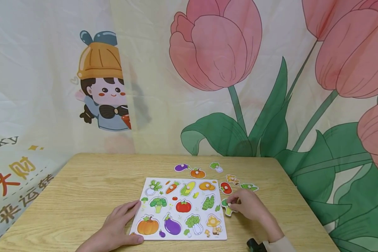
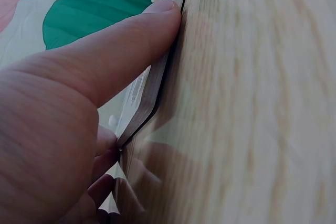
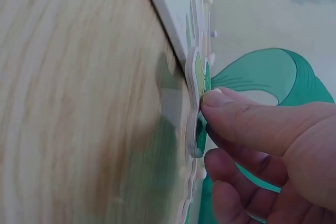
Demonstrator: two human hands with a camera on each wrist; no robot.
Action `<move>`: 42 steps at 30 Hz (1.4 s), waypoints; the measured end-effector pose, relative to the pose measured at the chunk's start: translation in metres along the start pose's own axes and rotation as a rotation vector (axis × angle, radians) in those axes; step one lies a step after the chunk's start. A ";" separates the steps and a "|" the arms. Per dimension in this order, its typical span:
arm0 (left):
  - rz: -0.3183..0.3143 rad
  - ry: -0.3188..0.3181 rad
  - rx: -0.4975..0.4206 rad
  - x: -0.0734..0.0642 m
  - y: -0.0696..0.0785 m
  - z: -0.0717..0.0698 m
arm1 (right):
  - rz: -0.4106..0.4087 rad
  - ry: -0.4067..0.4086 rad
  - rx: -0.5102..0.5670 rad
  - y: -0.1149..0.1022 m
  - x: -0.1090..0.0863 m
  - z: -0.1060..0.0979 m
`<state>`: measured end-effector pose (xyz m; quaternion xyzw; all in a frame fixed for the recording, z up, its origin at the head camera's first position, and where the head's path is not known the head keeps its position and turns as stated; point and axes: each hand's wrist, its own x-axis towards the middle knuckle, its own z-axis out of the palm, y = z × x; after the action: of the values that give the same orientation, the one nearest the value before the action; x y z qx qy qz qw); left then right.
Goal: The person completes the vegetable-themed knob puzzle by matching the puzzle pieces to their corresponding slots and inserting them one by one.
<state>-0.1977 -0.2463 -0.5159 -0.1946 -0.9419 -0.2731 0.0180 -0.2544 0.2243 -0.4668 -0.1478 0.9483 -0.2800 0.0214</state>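
Broccoli piece (image 1: 228,212): just beside 3 o'clock edge of puzzle board (image 1: 196,206).
Broccoli axis: 11 to 5 o'clock; crown toward 11, stem toward 5 (head view).
Right hand (image 1: 248,204): pinching its white knob (image 3: 217,91).
Left hand (image 1: 117,224): spread at board's 8 o'clock corner, touching it.

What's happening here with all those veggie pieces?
Someone is doing a vegetable puzzle. Their right grip pinches the broccoli piece beside the right edge of the board, while their left grip rests at its left edge. The eggplant, pumpkin and leafy cabbage pieces lie past the board's far edge; the mushroom, tomato and another green piece lie off to the right. The broccoli isn't in its spot yet.
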 end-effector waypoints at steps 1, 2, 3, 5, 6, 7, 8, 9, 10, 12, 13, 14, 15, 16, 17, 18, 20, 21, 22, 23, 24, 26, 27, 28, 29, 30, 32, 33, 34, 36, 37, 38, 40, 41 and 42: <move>0.004 0.003 0.001 0.000 0.000 0.000 | -0.016 -0.005 -0.003 -0.002 0.001 0.000; 0.007 0.005 0.003 0.000 -0.001 0.000 | -0.031 -0.010 -0.004 -0.004 0.002 0.000; 0.010 0.008 0.005 0.000 -0.001 0.000 | -0.043 -0.016 -0.008 -0.006 0.003 0.000; 0.009 0.010 0.003 0.000 -0.002 0.001 | -0.075 -0.024 -0.013 -0.010 0.006 0.001; 0.006 0.010 0.002 0.000 -0.002 0.001 | -0.089 -0.027 -0.014 -0.012 0.008 0.002; 0.002 0.009 -0.001 0.000 -0.003 0.001 | -0.103 -0.032 -0.016 -0.014 0.009 0.003; 0.003 0.010 0.002 0.000 -0.003 0.001 | -0.114 -0.038 -0.014 -0.016 0.011 0.004; 0.002 0.011 0.003 0.000 -0.003 0.001 | -0.120 -0.046 -0.013 -0.019 0.012 0.005; 0.001 0.011 0.005 0.000 -0.002 0.001 | -0.125 -0.054 -0.010 -0.022 0.014 0.007; 0.002 0.012 0.009 0.000 -0.001 0.001 | -0.131 -0.070 -0.006 -0.028 0.017 0.009; 0.005 0.012 0.010 0.000 -0.001 0.001 | -0.133 -0.078 -0.005 -0.031 0.019 0.010; 0.007 0.010 0.014 -0.001 -0.001 0.000 | -0.139 -0.085 -0.003 -0.034 0.021 0.012; 0.000 0.007 0.006 -0.001 0.000 0.000 | -0.140 -0.092 0.006 -0.037 0.022 0.013; 0.004 0.007 0.013 -0.001 0.000 0.000 | -0.146 -0.097 0.012 -0.040 0.024 0.015; 0.003 0.005 0.010 -0.001 0.000 0.000 | -0.153 -0.101 0.020 -0.043 0.026 0.017; 0.003 0.004 0.013 -0.001 0.001 0.000 | -0.157 -0.106 0.027 -0.046 0.028 0.018; -0.003 0.002 0.004 -0.001 0.001 -0.001 | -0.170 -0.113 0.037 -0.052 0.032 0.022; -0.003 0.002 0.004 -0.001 0.002 -0.001 | -0.172 -0.118 0.042 -0.056 0.034 0.024; 0.001 0.001 0.009 -0.001 0.002 -0.001 | -0.179 -0.121 0.042 -0.059 0.036 0.026; -0.001 0.000 0.003 -0.001 0.002 -0.002 | -0.183 -0.124 0.043 -0.062 0.038 0.028; -0.002 -0.001 0.002 -0.001 0.002 -0.002 | -0.190 -0.127 0.043 -0.066 0.039 0.030; 0.002 0.000 0.006 -0.002 0.003 -0.002 | -0.197 -0.132 0.044 -0.074 0.042 0.035; 0.002 0.001 0.005 -0.002 0.003 -0.002 | -0.198 -0.135 0.043 -0.078 0.043 0.037; 0.001 0.000 0.003 -0.002 0.003 -0.002 | -0.208 -0.134 0.038 -0.081 0.045 0.039; 0.000 0.000 0.001 -0.002 0.004 -0.003 | -0.216 -0.133 0.033 -0.085 0.046 0.041; -0.002 0.000 0.001 -0.002 0.004 -0.003 | -0.228 -0.130 0.026 -0.088 0.048 0.043; -0.006 -0.004 0.001 -0.001 0.005 -0.003 | -0.236 -0.129 0.020 -0.094 0.051 0.048; -0.009 -0.006 0.001 -0.001 0.005 -0.003 | -0.242 -0.129 0.019 -0.097 0.053 0.050; -0.013 -0.010 0.001 -0.001 0.005 -0.003 | -0.246 -0.129 0.022 -0.100 0.054 0.052; -0.015 -0.012 0.006 -0.001 0.005 -0.003 | -0.243 -0.131 0.028 -0.106 0.057 0.056; -0.014 -0.011 0.010 -0.001 0.005 -0.002 | -0.237 -0.134 0.032 -0.109 0.059 0.058; -0.013 -0.009 0.012 -0.001 0.005 -0.002 | -0.235 -0.137 0.031 -0.112 0.060 0.060; -0.009 -0.005 0.018 -0.001 0.004 -0.002 | -0.245 -0.136 0.020 -0.117 0.064 0.064; -0.006 -0.001 0.022 -0.001 0.004 -0.001 | -0.249 -0.136 0.018 -0.120 0.065 0.065; -0.003 0.003 0.025 -0.001 0.003 -0.001 | -0.250 -0.137 0.015 -0.122 0.067 0.067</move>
<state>-0.1955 -0.2446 -0.5133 -0.1924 -0.9456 -0.2616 0.0212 -0.2770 0.0723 -0.4546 -0.2834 0.9166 -0.2769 0.0522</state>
